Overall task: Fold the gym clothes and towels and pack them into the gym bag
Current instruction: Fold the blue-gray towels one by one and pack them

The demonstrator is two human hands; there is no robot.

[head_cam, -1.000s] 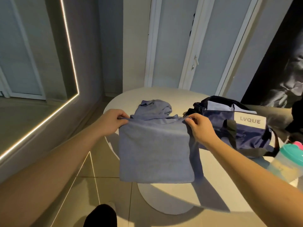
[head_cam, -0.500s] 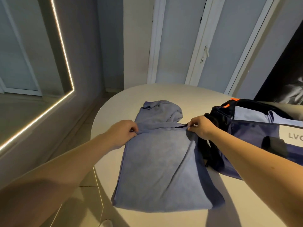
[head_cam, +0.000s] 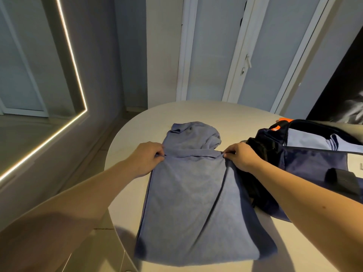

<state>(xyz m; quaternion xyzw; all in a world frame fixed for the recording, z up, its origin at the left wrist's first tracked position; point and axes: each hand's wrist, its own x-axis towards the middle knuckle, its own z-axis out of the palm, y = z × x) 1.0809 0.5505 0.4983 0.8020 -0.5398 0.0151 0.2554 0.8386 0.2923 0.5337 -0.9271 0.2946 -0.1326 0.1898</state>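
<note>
Blue towel (head_cam: pixel 188 203) flat on the table (head_cam: pixel 225 114), far end bunched. My left grip (head_cam: pixel 146 159) and right grip (head_cam: pixel 241 157) each pinch 1 corner of its fold. Open navy gym bag (head_cam: pixel 314 163) just right; its white label (head_cam: pixel 354 163) is cropped, unreadable.

We see a dim room, cool and bluish beyond the table (head_cam: pixel 206 112), warmer on its top. A light strip (head_cam: pixel 73 61) left of the table glows brightest, with mild glare. Our forearms (head_cam: pixel 294 197) throw dark shadows on the table's near edge, and a fold shadow crosses the towel (head_cam: pixel 186 203). Door frames (head_cam: pixel 236 55) behind the table splay outward; the corners go soft.
</note>
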